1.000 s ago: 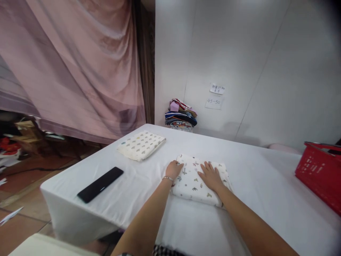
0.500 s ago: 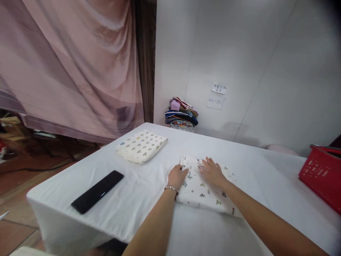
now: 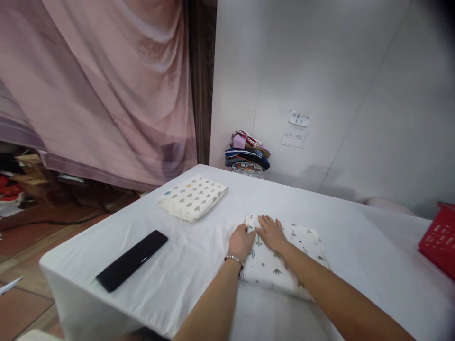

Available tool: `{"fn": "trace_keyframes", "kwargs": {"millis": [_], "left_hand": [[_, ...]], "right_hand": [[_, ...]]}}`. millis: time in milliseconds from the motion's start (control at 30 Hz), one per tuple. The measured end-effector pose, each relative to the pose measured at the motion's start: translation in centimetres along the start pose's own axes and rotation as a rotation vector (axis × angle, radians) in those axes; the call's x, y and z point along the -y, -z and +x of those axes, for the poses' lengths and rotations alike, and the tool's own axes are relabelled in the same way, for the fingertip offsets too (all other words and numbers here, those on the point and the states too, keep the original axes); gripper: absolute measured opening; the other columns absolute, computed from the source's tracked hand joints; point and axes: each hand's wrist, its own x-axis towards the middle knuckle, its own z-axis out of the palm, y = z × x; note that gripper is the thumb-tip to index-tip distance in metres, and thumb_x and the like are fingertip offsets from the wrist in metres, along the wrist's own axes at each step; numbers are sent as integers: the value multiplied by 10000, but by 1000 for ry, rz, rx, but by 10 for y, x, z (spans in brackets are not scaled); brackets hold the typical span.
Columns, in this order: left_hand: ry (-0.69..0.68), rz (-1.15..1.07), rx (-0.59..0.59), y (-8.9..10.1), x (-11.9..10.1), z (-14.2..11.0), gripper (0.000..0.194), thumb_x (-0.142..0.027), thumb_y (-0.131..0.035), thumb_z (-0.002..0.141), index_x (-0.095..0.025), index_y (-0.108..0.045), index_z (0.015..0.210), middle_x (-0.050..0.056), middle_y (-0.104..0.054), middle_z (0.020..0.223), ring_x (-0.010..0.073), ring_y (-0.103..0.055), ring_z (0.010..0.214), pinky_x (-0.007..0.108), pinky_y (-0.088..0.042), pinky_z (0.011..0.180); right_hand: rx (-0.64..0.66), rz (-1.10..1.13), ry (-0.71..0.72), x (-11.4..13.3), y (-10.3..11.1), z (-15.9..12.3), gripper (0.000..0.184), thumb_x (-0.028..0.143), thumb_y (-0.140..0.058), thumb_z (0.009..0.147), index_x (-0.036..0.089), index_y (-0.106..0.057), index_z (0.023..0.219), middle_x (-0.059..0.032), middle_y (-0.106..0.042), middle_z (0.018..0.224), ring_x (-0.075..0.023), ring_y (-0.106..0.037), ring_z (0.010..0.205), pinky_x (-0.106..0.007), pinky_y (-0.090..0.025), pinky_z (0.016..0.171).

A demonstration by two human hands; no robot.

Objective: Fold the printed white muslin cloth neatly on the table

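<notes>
A folded white cloth (image 3: 270, 272) printed with small leaves and plants lies on the table in front of me. At its left edge is my left hand (image 3: 242, 242), wearing a bracelet; the thumb rests on top and the fingers curl at the edge, their tips partly hidden. My right hand (image 3: 273, 234) lies flat on the cloth's upper part, fingers stretched out, close to the left thumb. Farther back on the left sits a second folded cloth (image 3: 194, 196), cream with grey cloud-like shapes, touched by neither hand.
A long black flat object (image 3: 132, 260) lies on the white-covered table (image 3: 199, 265) at the left. A red basket (image 3: 439, 239) stands at the right edge. Behind the table is a stack of folded fabrics (image 3: 248, 154) against the wall. A pink curtain (image 3: 117, 85) hangs at the left.
My right hand has slid left across the leaf-print cloth, nearer my left hand. My left hand stays at the cloth's left edge. The whole view has shifted slightly.
</notes>
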Motion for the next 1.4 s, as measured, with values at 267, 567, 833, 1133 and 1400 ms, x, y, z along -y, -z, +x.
{"fn": "trace_keyframes", "kwargs": {"millis": [267,567,833,1133,1400], "left_hand": [[4,-55,10,-1,-1,0,378,-459,-479,772,-196,-581,1024,74,-647,987,208,-585,908,281,-379,733],[-11,-122,-46,-3,-1,4,146,-302,-500,765,-196,-595,796,29,-639,795,148,-563,720,241,-337,604],[-4,-122,-58,-3,-1,4,129,-278,-492,753,-191,-583,782,21,-628,747,137,-544,682,237,-325,586],[-5,16,-28,-4,1,7,152,-276,-469,777,-191,-590,816,51,-655,813,167,-584,761,252,-352,617],[-23,69,-26,-5,2,7,187,-313,-458,788,-193,-598,819,57,-661,819,175,-595,785,254,-357,623]], "right_hand": [[-31,266,-31,-3,14,38,480,338,-371,832,174,-451,1276,-79,-534,1249,-204,-484,1138,-332,-317,974],[0,385,39,-7,7,51,448,286,-446,785,179,-531,1212,-55,-540,1247,-192,-491,1140,-295,-340,976],[-83,350,82,-3,0,55,418,206,-439,774,185,-555,1175,-33,-564,1214,-161,-491,1123,-269,-324,985],[-65,192,109,5,-7,54,364,215,-374,833,218,-551,1151,-29,-591,1126,-168,-496,1059,-268,-346,911],[-78,43,89,11,5,37,373,258,-364,853,211,-493,1200,-60,-527,1228,-209,-420,1149,-328,-272,961]]}}
